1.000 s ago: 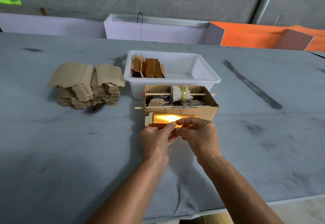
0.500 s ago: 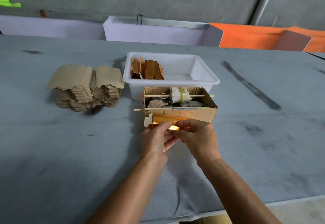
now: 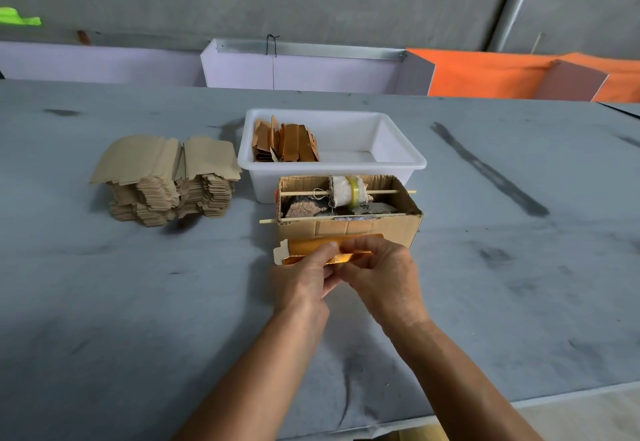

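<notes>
Gold carton blank [image 3: 311, 245] pinched by left hand [image 3: 300, 281], right hand [image 3: 382, 276], before cardboard box [image 3: 360, 229]

- The small carton [image 3: 311, 246] is shiny gold-orange, with a pale cream end flap.
- The desk [image 3: 138, 302] is grey with dark smudges and one black streak.
- The tub [image 3: 398, 149] is white.
- The folded cartons [image 3: 287, 142] inside it are orange-brown.
- The cardboard box [image 3: 363, 229] is plain brown.
- The cloth roll [image 3: 341, 191] is off-white with a yellow band.
- The stack of flat blanks [image 3: 166, 177] is tan.
- The far panels are lilac [image 3: 304, 73] and orange [image 3: 485, 73].
</notes>
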Motion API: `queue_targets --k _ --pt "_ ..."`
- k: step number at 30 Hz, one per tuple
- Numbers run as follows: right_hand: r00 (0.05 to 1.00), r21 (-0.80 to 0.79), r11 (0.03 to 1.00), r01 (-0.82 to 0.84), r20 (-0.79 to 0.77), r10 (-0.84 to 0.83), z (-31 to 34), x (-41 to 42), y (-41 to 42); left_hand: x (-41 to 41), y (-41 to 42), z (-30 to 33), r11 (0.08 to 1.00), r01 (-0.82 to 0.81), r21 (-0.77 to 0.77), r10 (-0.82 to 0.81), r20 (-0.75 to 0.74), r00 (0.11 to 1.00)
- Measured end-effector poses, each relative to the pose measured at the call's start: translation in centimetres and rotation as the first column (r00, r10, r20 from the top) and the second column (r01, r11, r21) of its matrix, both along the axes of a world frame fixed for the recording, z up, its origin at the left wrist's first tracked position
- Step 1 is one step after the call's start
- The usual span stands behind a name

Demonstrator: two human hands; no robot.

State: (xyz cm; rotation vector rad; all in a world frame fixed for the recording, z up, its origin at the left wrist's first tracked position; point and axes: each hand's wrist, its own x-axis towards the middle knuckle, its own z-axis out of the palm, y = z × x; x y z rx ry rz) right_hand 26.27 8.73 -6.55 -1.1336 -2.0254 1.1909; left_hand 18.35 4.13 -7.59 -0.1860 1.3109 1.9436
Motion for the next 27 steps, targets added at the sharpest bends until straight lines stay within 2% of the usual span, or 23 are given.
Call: queue_targets --k 5,11,27 --pt "0.997 0.08 0.996 0.038 -0.066 -0.033 -0.2 0.2 -0.7 -0.1 0.1 0.0 0.997 -0.083 -0.011 0.083 0.013 0.996" --pt "0.982 0.241 0.965 0.106 -0.18 -0.062 -0.7 0.2 -1.9 -0.4 0.3 0.1 0.998 -0.065 -0.028 0.066 0.062 0.996" --pt "0.892 0.199 0.956 0.218 -0.438 -0.112 -1.5 0.4 -2.7 0.1 0.4 1.0 0.998 0.008 -0.064 -0.001 0.105 0.994"
